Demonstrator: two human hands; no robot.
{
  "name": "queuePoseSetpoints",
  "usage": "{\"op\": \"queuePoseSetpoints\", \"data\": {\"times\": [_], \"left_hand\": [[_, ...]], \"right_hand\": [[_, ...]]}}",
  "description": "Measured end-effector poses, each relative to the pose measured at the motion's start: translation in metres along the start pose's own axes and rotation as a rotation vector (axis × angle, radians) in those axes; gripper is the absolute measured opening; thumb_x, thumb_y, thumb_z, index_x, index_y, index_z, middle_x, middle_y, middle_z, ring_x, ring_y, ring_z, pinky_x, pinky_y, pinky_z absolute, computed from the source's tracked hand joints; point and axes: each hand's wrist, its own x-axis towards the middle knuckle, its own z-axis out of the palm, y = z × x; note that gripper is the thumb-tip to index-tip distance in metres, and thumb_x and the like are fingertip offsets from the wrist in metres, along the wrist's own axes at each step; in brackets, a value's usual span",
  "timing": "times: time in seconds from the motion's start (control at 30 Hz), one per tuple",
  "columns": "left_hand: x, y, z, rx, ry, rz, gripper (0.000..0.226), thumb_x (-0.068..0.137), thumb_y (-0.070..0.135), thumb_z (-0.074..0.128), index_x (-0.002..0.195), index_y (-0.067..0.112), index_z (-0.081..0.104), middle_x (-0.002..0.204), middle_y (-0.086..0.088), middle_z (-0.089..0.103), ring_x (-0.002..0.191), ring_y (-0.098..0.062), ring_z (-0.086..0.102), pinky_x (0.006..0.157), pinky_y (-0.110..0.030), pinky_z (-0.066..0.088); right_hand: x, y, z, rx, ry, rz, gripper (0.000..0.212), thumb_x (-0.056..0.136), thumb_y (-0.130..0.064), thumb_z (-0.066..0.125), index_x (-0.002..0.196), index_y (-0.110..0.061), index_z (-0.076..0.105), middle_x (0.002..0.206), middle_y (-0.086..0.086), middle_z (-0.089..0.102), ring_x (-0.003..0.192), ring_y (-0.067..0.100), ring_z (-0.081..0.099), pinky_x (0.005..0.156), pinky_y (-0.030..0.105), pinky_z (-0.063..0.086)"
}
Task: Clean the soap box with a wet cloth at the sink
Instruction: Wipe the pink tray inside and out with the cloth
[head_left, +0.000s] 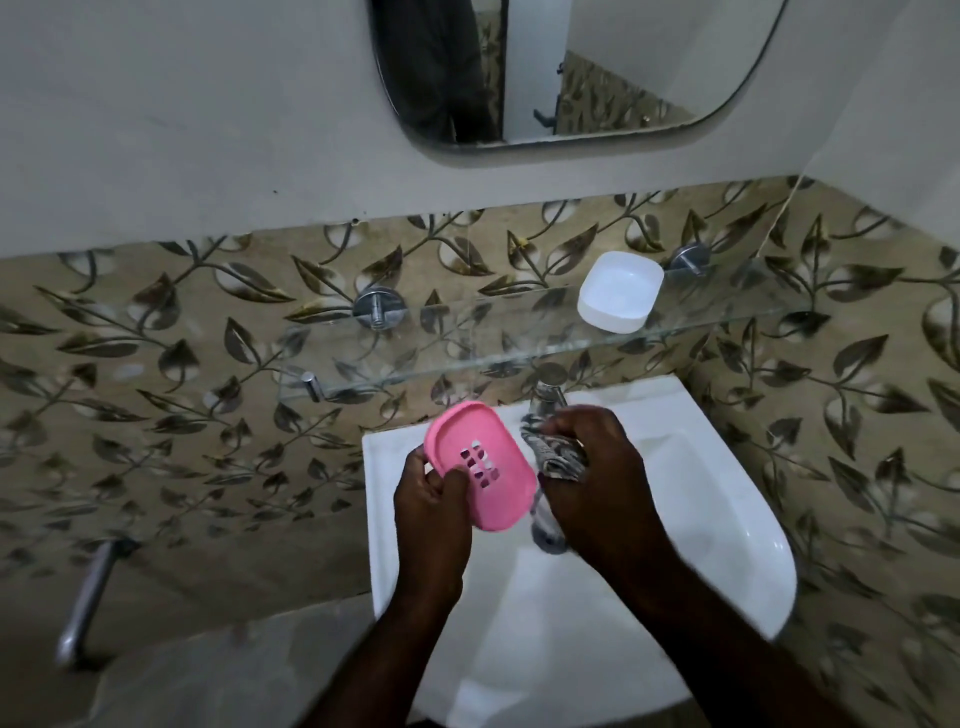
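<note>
Over the sink (727, 519) my left hand (431, 499) grips the pink soap tray (480, 462), long axis slanting toward my right hand (597, 467), just beside it, bunching the cloth (558, 457).

Home bathroom: sink (727, 519), mirror (597, 78), tiled wall (156, 364).

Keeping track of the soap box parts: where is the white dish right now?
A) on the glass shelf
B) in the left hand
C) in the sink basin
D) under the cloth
A: the white dish sits on the glass shelf above the sink, while the left hand holds the pink tray and the right hand grips the cloth.
</note>
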Motion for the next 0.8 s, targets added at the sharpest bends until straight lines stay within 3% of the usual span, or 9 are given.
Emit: {"op": "queuePoseSetpoints", "data": {"times": [0.1,0.17,0.3,0.47,0.53,0.6,0.73,0.8], "left_hand": [[-0.007,0.001,0.002,0.034,-0.132,0.024,0.020,0.089,0.005,0.053,0.098,0.019,0.064,0.089,-0.009,0.071,0.074,-0.017,0.065,0.062,-0.033,0.051],[-0.007,0.007,0.002,-0.017,-0.140,0.009,0.021,0.088,0.004,0.053,0.100,0.016,0.064,0.088,-0.009,0.071,0.075,-0.019,0.066,0.062,-0.032,0.053],[-0.005,0.011,-0.009,-0.050,-0.096,-0.040,0.024,0.089,-0.006,0.049,0.102,0.010,0.063,0.088,-0.009,0.069,0.073,-0.013,0.068,0.057,-0.023,0.053],[-0.026,-0.012,-0.008,0.010,-0.145,-0.146,0.027,0.091,-0.001,0.050,0.106,0.016,0.064,0.098,-0.005,0.071,0.089,-0.019,0.068,0.062,-0.022,0.055],[-0.033,-0.018,-0.004,0.029,-0.153,-0.169,0.027,0.092,0.000,0.050,0.109,0.015,0.064,0.099,-0.006,0.072,0.091,-0.021,0.068,0.062,-0.022,0.054],[-0.032,-0.017,-0.003,0.041,-0.122,-0.168,0.026,0.093,0.000,0.049,0.109,0.015,0.062,0.100,-0.008,0.070,0.091,-0.022,0.067,0.061,-0.024,0.055],[-0.014,-0.011,-0.003,0.012,-0.092,-0.146,0.021,0.092,-0.001,0.048,0.101,0.013,0.061,0.098,-0.017,0.069,0.084,-0.025,0.066,0.063,-0.033,0.055],[-0.014,-0.010,0.005,-0.008,-0.088,-0.142,0.020,0.090,-0.002,0.049,0.101,0.009,0.061,0.096,-0.019,0.069,0.079,-0.027,0.066,0.062,-0.033,0.054]], "right_hand": [[0.006,-0.013,0.009,-0.200,-0.137,-0.318,0.027,0.070,-0.017,0.060,0.094,-0.009,0.071,0.095,0.007,0.069,0.089,0.023,0.060,0.084,0.021,0.041],[0.001,-0.014,0.016,-0.298,-0.237,-0.441,0.040,0.070,-0.027,0.048,0.094,-0.004,0.072,0.096,0.011,0.072,0.085,0.031,0.065,0.083,0.033,0.043],[-0.015,0.008,0.015,-0.356,-0.475,-0.555,0.036,0.072,-0.017,0.050,0.099,-0.011,0.073,0.105,0.003,0.072,0.088,0.027,0.063,0.076,0.035,0.054],[-0.007,0.007,-0.008,-0.581,-0.776,-0.481,0.028,0.067,-0.008,0.062,0.091,-0.017,0.073,0.091,0.008,0.072,0.085,0.032,0.062,0.071,0.042,0.053],[-0.005,0.003,-0.010,-0.648,-0.779,-0.506,0.024,0.070,-0.006,0.066,0.089,-0.019,0.075,0.087,0.010,0.071,0.085,0.031,0.062,0.073,0.036,0.051],[-0.004,0.003,-0.012,-0.565,-0.736,-0.444,0.029,0.066,-0.005,0.069,0.089,-0.022,0.075,0.087,0.008,0.071,0.086,0.027,0.063,0.074,0.035,0.052],[-0.004,0.015,-0.004,-0.360,-0.519,-0.230,0.055,0.032,-0.012,0.068,0.087,-0.016,0.072,0.087,0.002,0.071,0.082,0.022,0.061,0.067,0.022,0.049],[-0.015,0.015,0.009,-0.371,-0.451,-0.203,0.046,0.043,-0.012,0.063,0.089,-0.012,0.070,0.088,0.003,0.071,0.079,0.028,0.064,0.066,0.022,0.047]]}}
